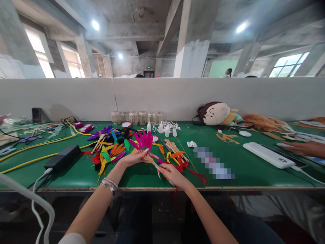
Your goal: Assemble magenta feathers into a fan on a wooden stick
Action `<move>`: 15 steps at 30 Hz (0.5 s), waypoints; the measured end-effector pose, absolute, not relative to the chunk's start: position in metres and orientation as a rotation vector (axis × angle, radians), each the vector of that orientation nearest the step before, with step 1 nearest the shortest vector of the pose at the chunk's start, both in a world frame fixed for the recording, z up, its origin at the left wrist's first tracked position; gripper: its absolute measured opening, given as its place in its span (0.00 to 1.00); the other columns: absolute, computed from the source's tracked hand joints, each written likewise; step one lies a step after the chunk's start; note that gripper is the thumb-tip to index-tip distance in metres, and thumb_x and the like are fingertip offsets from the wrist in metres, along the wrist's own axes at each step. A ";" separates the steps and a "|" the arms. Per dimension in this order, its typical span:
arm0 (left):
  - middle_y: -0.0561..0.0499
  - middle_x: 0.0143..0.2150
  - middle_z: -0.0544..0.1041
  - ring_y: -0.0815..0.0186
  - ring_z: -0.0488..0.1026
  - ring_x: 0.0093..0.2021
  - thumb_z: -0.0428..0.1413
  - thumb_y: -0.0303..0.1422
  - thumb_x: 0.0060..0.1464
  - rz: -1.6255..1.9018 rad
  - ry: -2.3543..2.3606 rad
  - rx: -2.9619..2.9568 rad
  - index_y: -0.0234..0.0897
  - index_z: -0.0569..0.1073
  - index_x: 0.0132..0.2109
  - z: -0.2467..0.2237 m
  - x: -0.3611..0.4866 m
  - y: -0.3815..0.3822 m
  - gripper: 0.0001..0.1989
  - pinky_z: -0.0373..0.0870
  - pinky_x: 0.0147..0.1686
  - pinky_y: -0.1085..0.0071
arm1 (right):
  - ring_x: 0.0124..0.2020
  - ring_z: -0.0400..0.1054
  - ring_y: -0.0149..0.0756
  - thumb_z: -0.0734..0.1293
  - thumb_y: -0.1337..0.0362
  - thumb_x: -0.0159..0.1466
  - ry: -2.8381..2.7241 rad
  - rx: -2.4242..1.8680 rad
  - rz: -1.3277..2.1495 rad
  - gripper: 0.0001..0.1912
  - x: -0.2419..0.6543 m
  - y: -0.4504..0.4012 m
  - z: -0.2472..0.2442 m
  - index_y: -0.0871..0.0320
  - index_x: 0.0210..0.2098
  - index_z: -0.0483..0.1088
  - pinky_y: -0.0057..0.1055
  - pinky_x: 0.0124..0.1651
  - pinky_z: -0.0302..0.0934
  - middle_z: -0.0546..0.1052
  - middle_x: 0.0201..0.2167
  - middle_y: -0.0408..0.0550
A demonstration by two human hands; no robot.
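A feather fan [142, 140] with upright magenta feathers and a pale wooden handle is held between my two hands, just above the table's front part. My left hand [135, 157] pinches it where the feathers meet the wood. Lower down, my right hand [172, 173] has its fingers closed round the handle. Loose feathers [109, 156] in red, yellow, orange and green lie left of my hands. Behind them rests a purple feather fan [104, 133]. To the right are wooden fan handles [175, 147] and red tassels [194, 174].
Small white glue bottles [167, 130] and several glass jars [133, 118] stand toward the back partition. A black power adapter [62, 158] with cables sits at left. A white power bank [268, 155] and a doll-shaped bag [218, 114] lie right. Another person's hand [302, 148] is at far right.
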State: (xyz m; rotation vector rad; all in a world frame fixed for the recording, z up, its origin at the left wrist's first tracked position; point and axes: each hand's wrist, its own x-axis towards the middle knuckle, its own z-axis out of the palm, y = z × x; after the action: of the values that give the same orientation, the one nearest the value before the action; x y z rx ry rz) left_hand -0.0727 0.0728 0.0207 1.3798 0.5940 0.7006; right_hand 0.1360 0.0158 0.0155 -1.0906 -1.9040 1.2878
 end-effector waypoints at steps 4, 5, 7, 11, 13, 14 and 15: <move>0.41 0.48 0.72 0.59 0.70 0.46 0.42 0.60 0.43 0.789 0.559 1.295 0.36 0.71 0.48 0.025 -0.071 0.076 0.37 0.66 0.41 0.66 | 0.12 0.42 0.22 0.58 0.48 0.57 -1.820 -1.074 1.289 0.18 0.136 0.020 0.009 0.57 0.24 0.62 0.24 0.15 0.36 0.48 0.11 0.32; 0.43 0.48 0.73 0.61 0.71 0.44 0.44 0.59 0.43 0.877 0.638 1.282 0.38 0.71 0.47 0.024 -0.071 0.078 0.35 0.66 0.39 0.68 | 0.12 0.43 0.22 0.58 0.48 0.57 -1.787 -1.075 1.261 0.19 0.135 0.021 0.007 0.57 0.25 0.63 0.24 0.16 0.37 0.48 0.12 0.32; 0.45 0.43 0.75 0.65 0.72 0.37 0.49 0.56 0.43 1.051 0.822 1.297 0.38 0.73 0.44 0.018 -0.070 0.086 0.30 0.66 0.34 0.72 | 0.13 0.44 0.23 0.58 0.47 0.57 -1.698 -1.094 1.161 0.20 0.135 0.023 0.005 0.58 0.26 0.64 0.24 0.16 0.39 0.50 0.13 0.33; 0.47 0.27 0.77 0.72 0.67 0.23 0.60 0.47 0.38 1.215 1.013 1.401 0.31 0.76 0.30 0.007 -0.071 0.098 0.21 0.63 0.26 0.76 | 0.15 0.47 0.25 0.59 0.46 0.55 -1.512 -1.168 0.844 0.21 0.135 0.022 0.003 0.59 0.31 0.66 0.26 0.18 0.42 0.55 0.14 0.35; 0.48 0.23 0.76 0.73 0.66 0.21 0.61 0.46 0.37 1.188 1.015 1.408 0.30 0.76 0.28 0.005 -0.071 0.099 0.20 0.63 0.25 0.76 | 0.16 0.49 0.26 0.59 0.47 0.56 -1.478 -1.198 0.684 0.20 0.136 0.020 0.002 0.59 0.32 0.67 0.27 0.20 0.44 0.57 0.14 0.37; 0.49 0.22 0.76 0.73 0.66 0.20 0.60 0.46 0.38 1.162 1.011 1.412 0.30 0.76 0.28 0.004 -0.070 0.098 0.20 0.64 0.24 0.75 | 0.17 0.50 0.27 0.59 0.48 0.56 -1.471 -1.214 0.605 0.20 0.137 0.019 0.002 0.59 0.33 0.67 0.27 0.21 0.45 0.57 0.14 0.37; 0.50 0.21 0.75 0.73 0.66 0.19 0.60 0.46 0.38 1.134 1.005 1.418 0.30 0.77 0.29 0.004 -0.069 0.097 0.20 0.64 0.24 0.75 | 0.17 0.50 0.28 0.59 0.48 0.57 -1.469 -1.229 0.533 0.19 0.137 0.017 0.001 0.59 0.33 0.67 0.27 0.22 0.45 0.56 0.14 0.37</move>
State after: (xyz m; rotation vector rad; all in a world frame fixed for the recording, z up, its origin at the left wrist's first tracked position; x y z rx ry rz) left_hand -0.0690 0.0975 0.0036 1.4178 1.0049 1.1343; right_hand 0.1374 0.0173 0.0012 -1.2290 -1.4689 0.5334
